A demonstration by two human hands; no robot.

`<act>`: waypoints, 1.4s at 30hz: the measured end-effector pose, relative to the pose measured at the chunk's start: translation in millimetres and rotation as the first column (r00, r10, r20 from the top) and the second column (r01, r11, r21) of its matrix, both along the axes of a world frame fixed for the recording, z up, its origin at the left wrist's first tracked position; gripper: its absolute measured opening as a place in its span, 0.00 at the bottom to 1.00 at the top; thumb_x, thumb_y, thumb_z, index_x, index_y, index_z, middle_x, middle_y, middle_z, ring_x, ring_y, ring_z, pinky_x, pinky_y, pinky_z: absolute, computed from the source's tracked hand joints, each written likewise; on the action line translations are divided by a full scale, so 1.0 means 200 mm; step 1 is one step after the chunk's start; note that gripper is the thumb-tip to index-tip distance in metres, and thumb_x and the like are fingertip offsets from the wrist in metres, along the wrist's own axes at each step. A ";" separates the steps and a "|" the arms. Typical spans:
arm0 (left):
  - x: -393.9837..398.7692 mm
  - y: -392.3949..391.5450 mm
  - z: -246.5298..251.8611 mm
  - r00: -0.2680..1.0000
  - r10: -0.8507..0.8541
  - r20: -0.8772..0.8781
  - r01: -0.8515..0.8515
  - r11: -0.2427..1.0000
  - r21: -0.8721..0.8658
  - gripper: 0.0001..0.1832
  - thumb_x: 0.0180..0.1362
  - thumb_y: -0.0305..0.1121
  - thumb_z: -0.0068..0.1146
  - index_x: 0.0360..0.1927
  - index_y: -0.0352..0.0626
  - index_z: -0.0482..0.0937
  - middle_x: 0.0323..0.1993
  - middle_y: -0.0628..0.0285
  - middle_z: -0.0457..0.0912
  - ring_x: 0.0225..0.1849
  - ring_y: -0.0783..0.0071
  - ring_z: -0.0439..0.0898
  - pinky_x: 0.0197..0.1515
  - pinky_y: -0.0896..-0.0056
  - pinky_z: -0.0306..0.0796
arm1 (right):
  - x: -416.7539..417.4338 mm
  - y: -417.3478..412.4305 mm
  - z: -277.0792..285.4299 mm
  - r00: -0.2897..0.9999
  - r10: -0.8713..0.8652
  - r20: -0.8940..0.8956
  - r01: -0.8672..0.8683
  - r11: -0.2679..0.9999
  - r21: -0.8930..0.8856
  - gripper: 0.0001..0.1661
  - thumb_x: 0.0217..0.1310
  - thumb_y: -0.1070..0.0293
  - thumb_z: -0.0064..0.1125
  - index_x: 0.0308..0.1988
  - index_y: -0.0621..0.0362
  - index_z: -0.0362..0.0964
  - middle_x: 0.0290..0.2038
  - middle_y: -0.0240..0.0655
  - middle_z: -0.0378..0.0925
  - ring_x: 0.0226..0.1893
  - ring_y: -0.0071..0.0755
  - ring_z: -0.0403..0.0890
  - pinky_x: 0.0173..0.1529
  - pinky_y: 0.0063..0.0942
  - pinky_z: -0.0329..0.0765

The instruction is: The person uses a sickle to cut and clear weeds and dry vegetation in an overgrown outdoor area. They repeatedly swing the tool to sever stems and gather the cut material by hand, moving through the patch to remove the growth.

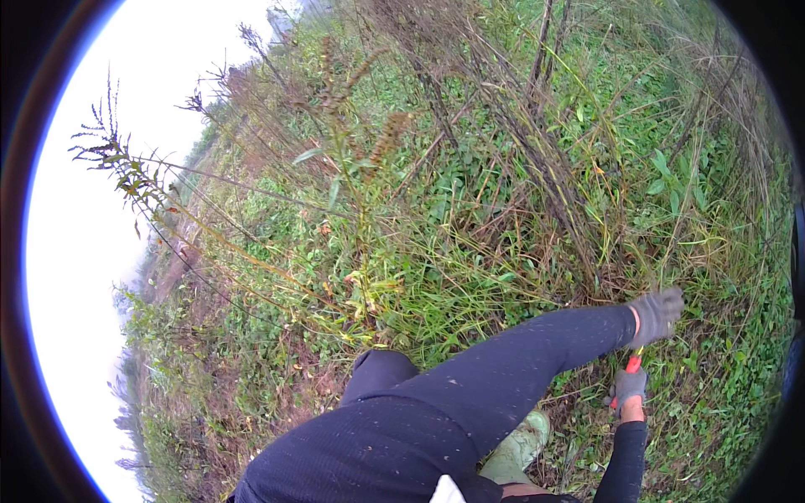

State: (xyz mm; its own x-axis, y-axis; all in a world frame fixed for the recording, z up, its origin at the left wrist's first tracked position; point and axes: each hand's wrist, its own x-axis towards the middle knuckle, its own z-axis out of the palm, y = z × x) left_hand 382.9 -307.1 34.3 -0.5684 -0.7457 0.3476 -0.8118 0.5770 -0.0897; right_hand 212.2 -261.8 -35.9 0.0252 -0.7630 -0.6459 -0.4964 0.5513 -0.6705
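Observation:
My right hand [629, 388], in a grey work glove, is closed around the red handle [633, 364] of a hand tool. A short yellow piece shows above the grip; the working end is hidden behind my other hand, so the kind of tool is unclear. Reaching across from the lower left, my left hand [658, 318] wears a grey glove blurred by motion. It is just above the tool, among thin grass stalks [668, 251]. Whether its fingers hold any of them cannot be made out. Dry woody stems [566, 214] rise from the ground beside it.
Tall weeds with brown seed heads [387, 141] stand ahead, and a long leaning stalk [233, 248] reaches left. Low green plants [704, 402] cover the ground at right. A pale green boot [525, 440] is below my left arm. White sky fills the left side.

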 end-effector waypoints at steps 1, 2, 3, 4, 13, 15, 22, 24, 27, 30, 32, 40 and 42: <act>0.03 -0.04 -0.02 0.994 0.110 -0.009 -0.110 0.994 0.013 0.20 0.48 0.43 0.56 0.47 0.62 0.79 0.58 0.68 0.70 0.69 0.63 0.56 0.69 0.55 0.48 | -0.03 0.02 0.01 0.999 0.030 0.040 -0.032 0.999 0.032 0.08 0.51 0.77 0.45 0.35 0.56 0.59 0.14 0.33 0.62 0.07 0.31 0.65 0.08 0.34 0.66; 0.06 -0.07 -0.04 0.961 0.254 0.108 -0.260 0.965 0.046 0.21 0.47 0.44 0.57 0.48 0.62 0.79 0.57 0.65 0.71 0.68 0.61 0.57 0.69 0.54 0.48 | -0.05 0.06 0.01 0.995 0.038 0.088 -0.036 0.999 -0.021 0.08 0.51 0.77 0.45 0.34 0.56 0.59 0.13 0.33 0.61 0.07 0.31 0.65 0.08 0.35 0.66; 0.12 -0.11 -0.06 0.920 0.317 0.231 -0.347 0.932 0.105 0.22 0.47 0.44 0.57 0.49 0.62 0.79 0.56 0.62 0.72 0.67 0.59 0.60 0.68 0.54 0.50 | -0.09 0.13 0.01 0.999 0.011 -0.033 -0.011 1.000 0.005 0.08 0.51 0.77 0.45 0.34 0.57 0.59 0.14 0.33 0.62 0.06 0.32 0.65 0.07 0.34 0.66; 0.17 -0.15 -0.07 0.909 0.272 0.316 -0.356 0.901 0.249 0.21 0.47 0.44 0.58 0.48 0.61 0.80 0.52 0.61 0.75 0.63 0.60 0.64 0.64 0.55 0.55 | -0.13 0.20 0.01 0.999 0.012 -0.042 -0.013 1.000 -0.026 0.07 0.50 0.78 0.45 0.34 0.57 0.59 0.14 0.33 0.62 0.06 0.32 0.65 0.07 0.34 0.66; 0.24 0.08 -0.20 0.961 0.115 0.252 -0.225 0.856 0.465 0.08 0.44 0.39 0.62 0.27 0.52 0.86 0.26 0.70 0.82 0.30 0.66 0.78 0.37 0.62 0.64 | -0.35 0.89 -0.05 0.972 -0.231 0.047 0.229 0.973 0.035 0.16 0.43 0.81 0.48 0.36 0.58 0.59 0.16 0.29 0.61 0.08 0.27 0.65 0.09 0.26 0.63; 0.28 0.13 -0.18 0.958 0.201 0.205 -0.276 0.842 0.464 0.07 0.43 0.37 0.60 0.26 0.51 0.85 0.24 0.67 0.82 0.31 0.64 0.80 0.36 0.61 0.68 | -0.27 0.63 -0.01 0.996 -0.041 -0.074 0.026 0.981 -0.190 0.13 0.42 0.80 0.49 0.34 0.59 0.62 0.18 0.29 0.64 0.13 0.25 0.67 0.15 0.25 0.66; 0.35 0.29 -0.11 0.959 0.270 -0.081 -0.214 0.884 0.416 0.05 0.44 0.30 0.56 0.23 0.46 0.83 0.21 0.57 0.81 0.25 0.59 0.81 0.26 0.60 0.71 | -0.42 0.93 -0.07 0.887 0.126 -0.444 -0.262 0.930 -0.259 0.09 0.44 0.69 0.56 0.27 0.59 0.65 0.18 0.38 0.68 0.19 0.41 0.73 0.26 0.39 0.74; 0.27 0.46 -0.10 0.998 0.063 -0.021 -0.048 0.902 0.430 0.04 0.43 0.28 0.56 0.22 0.45 0.82 0.20 0.57 0.80 0.23 0.59 0.80 0.25 0.59 0.70 | -0.50 1.31 -0.17 0.772 0.036 -0.634 -0.169 0.974 -0.149 0.13 0.42 0.66 0.57 0.29 0.62 0.67 0.23 0.44 0.73 0.25 0.47 0.76 0.35 0.42 0.74; 0.29 0.77 -0.10 1.000 -0.018 0.026 0.003 0.863 0.504 0.03 0.40 0.27 0.56 0.18 0.45 0.81 0.20 0.59 0.79 0.23 0.60 0.79 0.25 0.58 0.69 | -0.50 1.41 -0.20 0.871 0.093 -0.483 -0.160 0.982 -0.101 0.13 0.42 0.65 0.57 0.30 0.62 0.69 0.25 0.47 0.75 0.26 0.51 0.76 0.34 0.43 0.74; 0.60 0.90 -0.09 0.976 0.182 0.117 -0.216 0.807 0.550 0.05 0.44 0.28 0.53 0.24 0.46 0.81 0.22 0.58 0.80 0.29 0.59 0.81 0.35 0.58 0.72 | -0.35 0.98 -0.08 0.994 -0.106 0.021 0.108 0.991 -0.078 0.10 0.44 0.68 0.55 0.28 0.64 0.68 0.22 0.42 0.74 0.22 0.39 0.75 0.28 0.35 0.72; 0.78 0.92 -0.07 0.872 0.450 0.191 -0.469 0.660 0.587 0.06 0.51 0.31 0.53 0.28 0.50 0.82 0.24 0.59 0.81 0.31 0.60 0.81 0.40 0.56 0.71 | -0.23 0.62 0.03 0.997 -0.042 -0.063 0.018 0.941 -0.337 0.09 0.45 0.72 0.53 0.29 0.65 0.67 0.19 0.36 0.71 0.19 0.33 0.74 0.24 0.30 0.71; 0.37 0.65 -0.07 0.970 -0.081 0.230 0.041 0.984 0.174 0.38 0.50 0.31 0.56 0.66 0.69 0.59 0.69 0.60 0.57 0.72 0.62 0.51 0.72 0.50 0.36 | -0.04 0.33 0.13 0.988 0.091 -0.125 -0.090 0.996 0.013 0.11 0.51 0.74 0.49 0.39 0.59 0.67 0.25 0.40 0.74 0.19 0.32 0.76 0.25 0.33 0.74; 0.29 0.47 -0.11 0.959 -0.013 0.283 -0.053 0.973 0.223 0.34 0.55 0.30 0.49 0.66 0.69 0.58 0.71 0.59 0.53 0.73 0.60 0.48 0.72 0.50 0.33 | -0.04 0.43 0.09 0.959 0.163 -0.233 -0.199 0.970 -0.141 0.10 0.54 0.71 0.48 0.39 0.61 0.68 0.27 0.47 0.75 0.26 0.44 0.79 0.32 0.39 0.75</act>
